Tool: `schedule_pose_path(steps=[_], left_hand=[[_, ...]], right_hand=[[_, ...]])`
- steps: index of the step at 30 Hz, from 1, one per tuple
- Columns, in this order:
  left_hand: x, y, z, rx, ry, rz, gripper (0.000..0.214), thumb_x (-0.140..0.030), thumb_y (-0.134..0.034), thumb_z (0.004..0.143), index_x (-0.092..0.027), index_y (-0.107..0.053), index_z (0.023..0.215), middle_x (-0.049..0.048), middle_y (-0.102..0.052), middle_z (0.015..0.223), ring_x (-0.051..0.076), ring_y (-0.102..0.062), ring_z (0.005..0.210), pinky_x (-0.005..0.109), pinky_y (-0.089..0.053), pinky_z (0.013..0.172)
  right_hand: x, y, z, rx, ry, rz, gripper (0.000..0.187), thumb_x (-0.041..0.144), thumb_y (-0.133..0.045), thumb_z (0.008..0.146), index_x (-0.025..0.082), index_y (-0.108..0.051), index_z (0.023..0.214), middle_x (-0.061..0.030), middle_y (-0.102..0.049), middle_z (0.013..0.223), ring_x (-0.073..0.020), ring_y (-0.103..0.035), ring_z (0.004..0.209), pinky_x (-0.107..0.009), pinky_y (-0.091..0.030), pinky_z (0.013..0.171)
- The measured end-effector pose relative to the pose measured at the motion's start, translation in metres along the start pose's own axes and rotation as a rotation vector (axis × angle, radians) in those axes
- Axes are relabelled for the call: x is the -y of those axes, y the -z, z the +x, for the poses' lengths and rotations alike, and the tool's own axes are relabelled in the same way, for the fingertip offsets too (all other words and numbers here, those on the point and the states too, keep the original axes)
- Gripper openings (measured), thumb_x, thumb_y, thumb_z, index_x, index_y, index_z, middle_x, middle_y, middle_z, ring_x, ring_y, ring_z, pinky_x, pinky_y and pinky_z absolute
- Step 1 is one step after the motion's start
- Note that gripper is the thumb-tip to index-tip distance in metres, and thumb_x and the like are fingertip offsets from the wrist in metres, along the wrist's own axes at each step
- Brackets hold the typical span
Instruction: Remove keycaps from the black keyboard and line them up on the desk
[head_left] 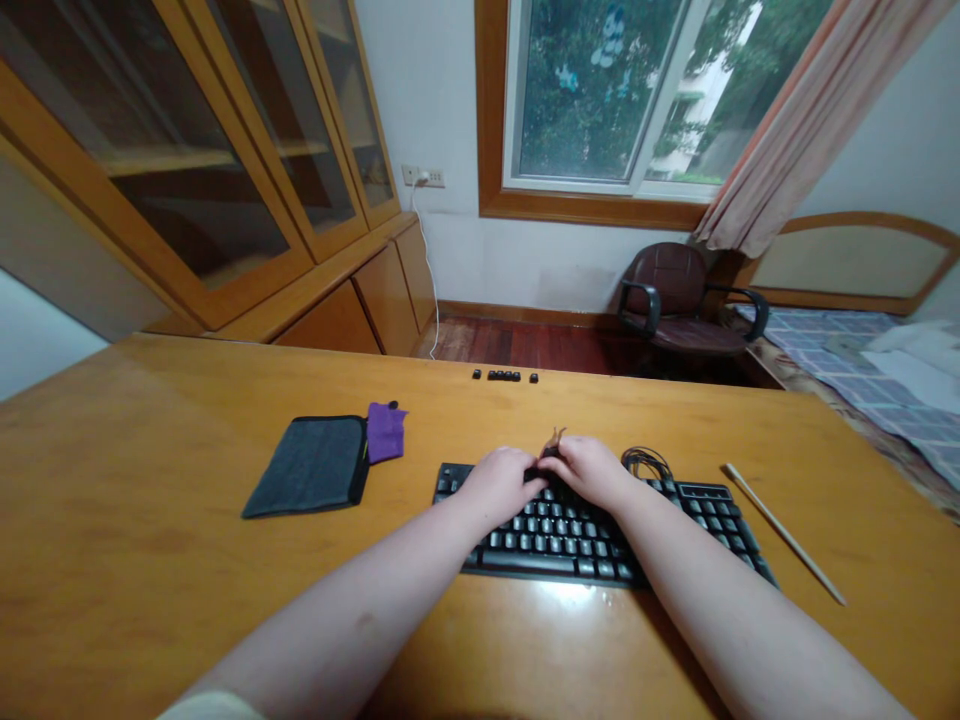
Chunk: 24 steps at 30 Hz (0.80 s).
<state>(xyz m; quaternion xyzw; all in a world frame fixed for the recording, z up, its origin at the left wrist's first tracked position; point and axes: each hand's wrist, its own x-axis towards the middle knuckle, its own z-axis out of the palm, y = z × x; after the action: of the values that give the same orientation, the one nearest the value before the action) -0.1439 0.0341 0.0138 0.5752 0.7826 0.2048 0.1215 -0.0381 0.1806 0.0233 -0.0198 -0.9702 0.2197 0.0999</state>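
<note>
A black keyboard (pixel 555 540) lies on the wooden desk in front of me, its middle partly covered by my hands and right forearm. My right hand (pixel 592 468) is closed over the upper rows around a small dark tool with two thin brown prongs (pixel 556 437) pointing up, which looks like a keycap puller. Close beside it, my left hand (pixel 504 484) is closed, fingertips together near the same spot; what they grip is hidden. Several loose black keycaps (pixel 504 376) stand in a line by the desk's far edge, with single keycaps (pixel 477 374) at either side.
To the left lie a dark grey pouch (pixel 311 465) and a purple cloth (pixel 386 432). A coiled black cable (pixel 646 462) sits behind the keyboard. On the right is a thin pale stick (pixel 784 533). Beyond the desk (pixel 150 560) stands a brown armchair (pixel 667 290).
</note>
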Motion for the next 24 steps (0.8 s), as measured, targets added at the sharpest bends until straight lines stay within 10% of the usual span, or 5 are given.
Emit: schedule_pose_path(steps=[24], left_hand=[[-0.0025, 0.0020, -0.0005, -0.018, 0.007, 0.044, 0.025, -0.038, -0.051, 0.084, -0.019, -0.066, 0.090, 0.0060, -0.067, 0.082, 0.020, -0.060, 0.079, 0.030, -0.046, 0.073]], right_hand=[[0.0017, 0.0025, 0.0023, -0.093, -0.110, 0.086, 0.017, 0.028, -0.050, 0.084, 0.017, -0.060, 0.073, -0.0044, -0.066, 0.071, -0.0158, -0.060, 0.066, -0.025, -0.044, 0.061]])
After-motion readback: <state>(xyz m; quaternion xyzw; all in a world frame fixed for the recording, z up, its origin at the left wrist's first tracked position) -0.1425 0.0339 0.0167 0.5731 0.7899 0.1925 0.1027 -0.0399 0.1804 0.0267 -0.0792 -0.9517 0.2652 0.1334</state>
